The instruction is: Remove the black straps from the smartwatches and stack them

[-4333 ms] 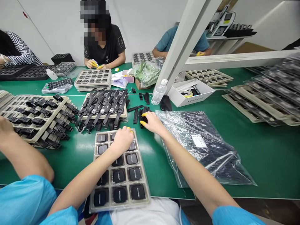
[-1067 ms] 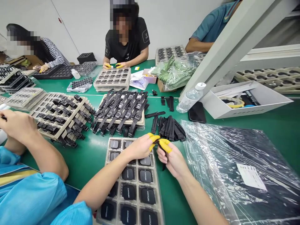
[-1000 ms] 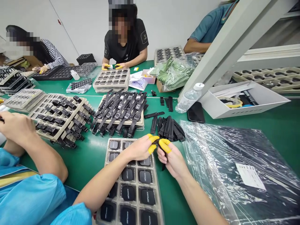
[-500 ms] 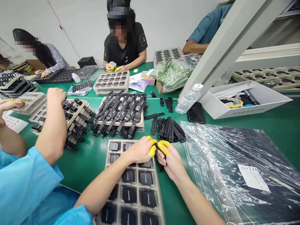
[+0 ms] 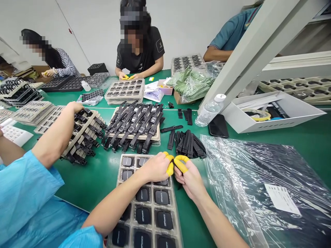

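Pinching a small black strap (image 5: 173, 162) between yellow-covered fingertips, the left hand (image 5: 156, 167) and right hand (image 5: 190, 179) almost meet, each clamped on it; the strap lies right at their fingertips, mostly hidden by them. Under the left hand and forearm is a tray (image 5: 152, 220) of square black pieces. Just beyond the fingers sits a pile of black straps (image 5: 190, 143), with a clear plastic bag (image 5: 261, 179) to the right. Farther out are the strapped watches (image 5: 133, 125), a phone (image 5: 218, 126) and a bottle (image 5: 210, 112).
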Demonstrator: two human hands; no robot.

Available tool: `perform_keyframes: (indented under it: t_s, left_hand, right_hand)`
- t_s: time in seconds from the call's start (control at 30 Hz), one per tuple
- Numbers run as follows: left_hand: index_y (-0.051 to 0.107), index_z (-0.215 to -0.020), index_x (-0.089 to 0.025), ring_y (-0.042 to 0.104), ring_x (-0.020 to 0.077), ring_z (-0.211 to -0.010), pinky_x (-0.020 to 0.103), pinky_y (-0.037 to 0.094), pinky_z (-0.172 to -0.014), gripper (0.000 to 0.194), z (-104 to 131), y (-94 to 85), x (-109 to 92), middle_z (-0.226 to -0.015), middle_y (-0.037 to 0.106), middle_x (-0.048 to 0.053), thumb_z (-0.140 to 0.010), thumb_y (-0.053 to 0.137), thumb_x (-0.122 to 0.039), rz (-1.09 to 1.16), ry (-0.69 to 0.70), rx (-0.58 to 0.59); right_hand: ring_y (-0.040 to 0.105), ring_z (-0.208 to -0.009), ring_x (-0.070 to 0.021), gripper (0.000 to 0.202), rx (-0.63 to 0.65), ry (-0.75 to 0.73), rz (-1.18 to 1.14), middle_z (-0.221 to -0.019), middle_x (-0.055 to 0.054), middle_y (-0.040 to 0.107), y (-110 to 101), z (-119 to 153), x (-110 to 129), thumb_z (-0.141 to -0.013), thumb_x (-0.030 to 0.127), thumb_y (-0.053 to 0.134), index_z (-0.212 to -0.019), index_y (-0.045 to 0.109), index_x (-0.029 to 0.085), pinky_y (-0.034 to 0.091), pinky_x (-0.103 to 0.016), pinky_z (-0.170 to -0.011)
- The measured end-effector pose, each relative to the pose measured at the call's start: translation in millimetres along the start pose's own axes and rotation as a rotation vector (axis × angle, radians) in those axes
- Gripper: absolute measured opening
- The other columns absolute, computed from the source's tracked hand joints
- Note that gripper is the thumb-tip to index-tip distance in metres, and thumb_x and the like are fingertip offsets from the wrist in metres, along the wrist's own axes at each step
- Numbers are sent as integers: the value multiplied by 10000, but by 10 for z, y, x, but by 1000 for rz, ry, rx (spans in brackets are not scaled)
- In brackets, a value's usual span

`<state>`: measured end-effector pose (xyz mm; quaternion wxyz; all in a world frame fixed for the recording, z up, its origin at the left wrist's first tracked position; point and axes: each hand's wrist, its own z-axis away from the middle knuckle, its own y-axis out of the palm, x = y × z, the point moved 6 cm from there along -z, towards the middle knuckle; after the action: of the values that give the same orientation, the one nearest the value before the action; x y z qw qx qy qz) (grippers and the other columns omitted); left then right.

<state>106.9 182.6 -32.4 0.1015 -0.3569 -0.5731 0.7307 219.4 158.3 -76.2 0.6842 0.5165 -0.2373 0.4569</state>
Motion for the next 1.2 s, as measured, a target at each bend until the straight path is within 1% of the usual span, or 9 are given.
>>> perform_keyframes:
  t_s: [0.23, 0.37, 0.43, 0.5, 0.57, 0.7, 0.93, 1.03, 1.2]
  left_hand:
    - [584, -1261, -159, 654, 238, -1114, 401, 548, -1020, 321, 18, -21, 73, -1175, 677, 122, -1028, 370, -215, 307, 74, -86]
    - [523, -1377, -170, 655, 257, -1210, 415, 537, -1054, 388, 18, -52, 158, -1319, 667, 143, -1013, 521, -302, 449, 2, -163]
    - [573, -1304, -191, 698, 237, -1106, 373, 567, -974, 364, 16, -63, 231, -1230, 714, 106, -970, 626, -327, 548, -72, -247]
    - [648, -1130, -196, 707, 210, -954, 331, 574, -870, 239, 25, -70, 276, -1056, 737, 62, -945, 675, -346, 578, -119, -356]
    - [673, -1005, -193, 686, 199, -907, 317, 560, -834, 155, 43, -68, 269, -980, 720, 51, -944, 674, -337, 549, -119, -455]
    - [668, -1046, -198, 696, 191, -922, 319, 569, -840, 132, 64, -20, 248, -999, 727, 51, -956, 641, -290, 643, -150, -534]
    - [530, -1069, -200, 775, 173, -748, 297, 635, -662, 458, 156, -270, 540, -1142, 750, 98, -874, 769, -539, 1203, -291, -958]
    - [460, -1029, -215, 750, 159, -596, 280, 620, -541, 552, 179, -335, 607, -1108, 776, 90, -819, 806, -591, 1289, -327, -1035]
    - [436, -988, -226, 712, 145, -505, 259, 602, -498, 642, 216, -431, 707, -944, 787, 31, -707, 892, -580, 1338, -344, -1119]
  right_hand:
    - [264, -371, -37, 511, 13, -16, 24, -513, 114, 496, 12, 14, 1, -786, 592, 832, -1001, 520, 249, 185, -166, -378]
    - [366, -419, -63, 500, -9, -25, -29, -557, 86, 537, -2, 9, 15, -784, 574, 837, -1046, 565, 246, 276, -179, -405]
    - [438, -464, -87, 479, 0, -30, -32, -592, 59, 560, 7, 9, 17, -790, 605, 819, -992, 588, 237, 355, -204, -438]
    - [433, -467, -94, 472, 54, 1, -28, -573, 49, 513, 50, 12, -8, -824, 649, 764, -817, 558, 224, 387, -229, -450]
    - [355, -429, -82, 546, 131, 77, -25, -529, 57, 418, 105, 20, -59, -854, 682, 704, -676, 469, 223, 351, -235, -418]
    - [210, -402, -54, 619, 225, 236, -2, -507, 81, 311, 149, 51, -123, -827, 745, 677, -621, 407, 227, 218, -212, -357]
    - [106, -440, -34, 560, 329, 369, 105, -552, 117, 325, 182, 152, -92, -783, 734, 731, -860, 550, 210, 96, -163, -372]
    - [102, -437, -38, 538, 368, 385, 172, -549, 114, 331, 190, 170, -88, -849, 732, 651, -885, 564, 203, 87, -173, -371]
    - [106, -449, -45, 472, 368, 368, 268, -552, 111, 332, 117, 150, -48, -916, 670, 593, -896, 566, 199, 81, -179, -381]
